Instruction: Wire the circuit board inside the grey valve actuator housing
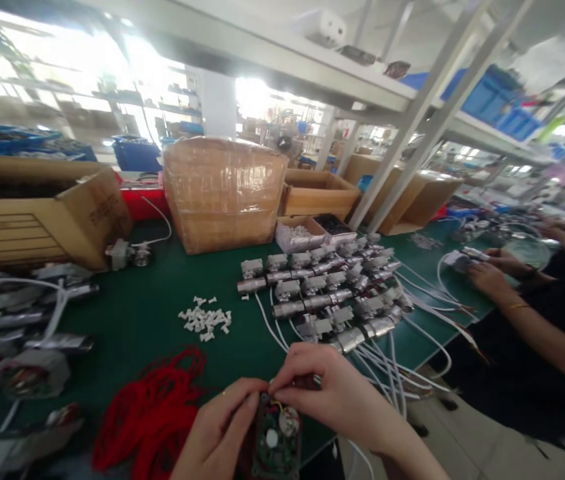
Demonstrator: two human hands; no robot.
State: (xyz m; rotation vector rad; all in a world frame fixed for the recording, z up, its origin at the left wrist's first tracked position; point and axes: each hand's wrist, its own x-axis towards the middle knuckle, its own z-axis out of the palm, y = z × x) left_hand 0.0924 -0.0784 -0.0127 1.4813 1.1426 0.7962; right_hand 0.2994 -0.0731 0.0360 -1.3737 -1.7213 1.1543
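At the near edge of a green worktable [127, 320], a worker's left hand [217, 433] is gripping a small circuit board [276, 445] from its side, fingers curled shut around it. The right hand [335, 393] is pinching down on the board's top edge, thumb and fingertips closed where thin coloured wires are meeting it. A tangle of red cords [155, 410] is lying just left of the hands. Beyond, a scatter of white plastic pieces [205, 320] is sitting mid-table, beside rows of metal valves [327, 293] trailing white cables. At the right edge, another person's hands [487, 270] are working. Cardboard boxes [225, 193] are lining the far side.
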